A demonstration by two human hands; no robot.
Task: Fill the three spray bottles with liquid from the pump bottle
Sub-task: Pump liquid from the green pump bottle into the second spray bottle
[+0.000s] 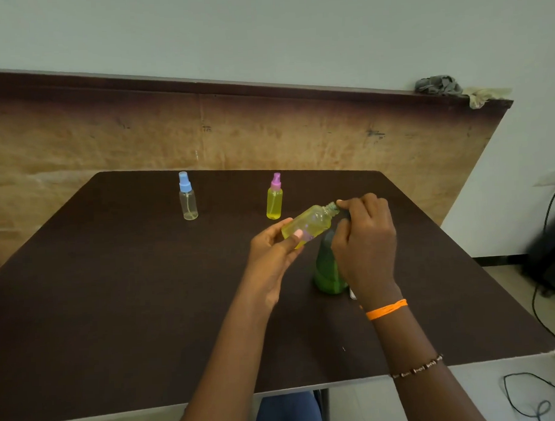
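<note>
My left hand grips an uncapped spray bottle with yellow liquid in it, tilted with its threaded neck up and to the right. My right hand has its fingers curled at that neck, over the top of the green pump bottle, whose pump head is hidden behind the hand. Whether the right hand holds something is not visible. A pink-capped spray bottle with yellow liquid stands upright behind. A blue-capped spray bottle, nearly clear, stands upright at the back left.
The dark brown table ends at a light front edge. A wooden board leans against the wall behind it, with crumpled rags on its top right. Cables lie on the floor at the right.
</note>
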